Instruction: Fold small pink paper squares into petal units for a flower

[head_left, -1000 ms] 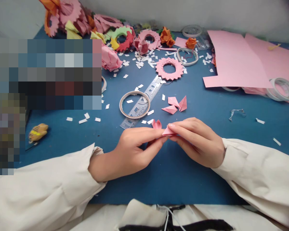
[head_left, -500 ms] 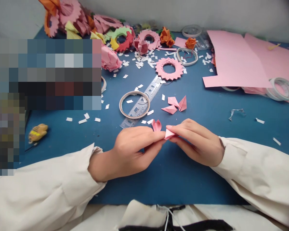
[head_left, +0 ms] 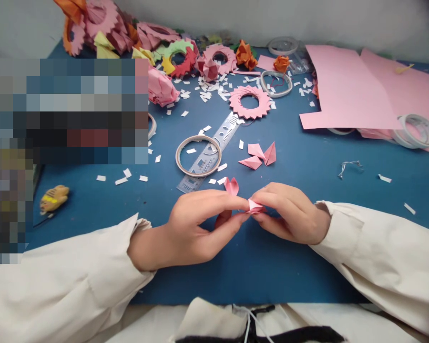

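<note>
Between both hands, above the blue table, is a small folded piece of pink paper (head_left: 256,207) with a pale face showing. My left hand (head_left: 200,226) pinches its left side between thumb and index finger. On its right side the thumb and fingers of my right hand (head_left: 289,212) are closed too. Just beyond the left fingers lies a pink folded paper petal (head_left: 231,186), its lower part hidden by the hand. Farther out, several pink folded paper pieces (head_left: 259,156) rest in a loose cluster.
A tape roll (head_left: 178,164) lies over a clear ruler (head_left: 223,138). Behind them sit a pink paper ring (head_left: 236,102), white paper scraps and several colourful paper shapes. Pink sheets (head_left: 353,90) and tape rolls (head_left: 427,138) occupy the right. A yellow-brown object (head_left: 55,199) lies left.
Both hands have come slightly lower, toward me, with the small pink paper. The folded piece now shows more of its pink layers, and the right fingers sit differently on it.
</note>
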{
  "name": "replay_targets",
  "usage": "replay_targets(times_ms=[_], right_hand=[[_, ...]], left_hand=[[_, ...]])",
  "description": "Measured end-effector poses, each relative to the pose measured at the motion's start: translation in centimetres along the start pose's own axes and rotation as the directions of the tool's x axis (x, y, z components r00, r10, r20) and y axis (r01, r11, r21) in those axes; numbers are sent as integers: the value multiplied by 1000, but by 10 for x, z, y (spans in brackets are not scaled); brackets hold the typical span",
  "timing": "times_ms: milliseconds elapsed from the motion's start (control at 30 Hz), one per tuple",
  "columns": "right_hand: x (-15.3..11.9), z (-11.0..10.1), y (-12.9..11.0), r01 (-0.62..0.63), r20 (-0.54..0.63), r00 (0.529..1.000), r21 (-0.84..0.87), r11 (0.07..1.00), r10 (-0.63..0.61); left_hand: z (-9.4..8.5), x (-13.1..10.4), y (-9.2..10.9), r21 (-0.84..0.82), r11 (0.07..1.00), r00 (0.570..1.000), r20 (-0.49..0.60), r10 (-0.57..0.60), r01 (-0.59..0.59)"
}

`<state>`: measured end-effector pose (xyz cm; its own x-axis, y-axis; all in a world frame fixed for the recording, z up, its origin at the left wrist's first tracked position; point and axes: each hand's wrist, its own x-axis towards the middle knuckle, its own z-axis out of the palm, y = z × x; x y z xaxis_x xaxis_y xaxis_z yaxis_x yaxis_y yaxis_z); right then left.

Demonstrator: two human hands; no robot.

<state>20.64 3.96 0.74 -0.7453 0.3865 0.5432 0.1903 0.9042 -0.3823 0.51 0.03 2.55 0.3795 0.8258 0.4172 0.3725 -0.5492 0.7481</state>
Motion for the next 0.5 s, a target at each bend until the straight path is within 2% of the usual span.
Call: replay_targets(times_ms=[200, 267, 400, 500], right_hand=[[-1, 1, 1, 48, 8, 999, -24, 999, -48], [-1, 1, 1, 54, 6, 999, -12, 998, -54], [0, 1, 1, 71, 21, 997, -22, 997, -70], [0, 0, 1, 76, 51, 996, -55, 996, -73]], left_hand=[[4, -2, -2, -162, 979, 992, -15, -127, 122], [3, -2, -3, -175, 980, 995, 17, -97, 99], [1, -1, -3, -90, 995, 998, 47, 47, -43], [2, 0, -3, -36, 998, 998, 34, 54, -53]])
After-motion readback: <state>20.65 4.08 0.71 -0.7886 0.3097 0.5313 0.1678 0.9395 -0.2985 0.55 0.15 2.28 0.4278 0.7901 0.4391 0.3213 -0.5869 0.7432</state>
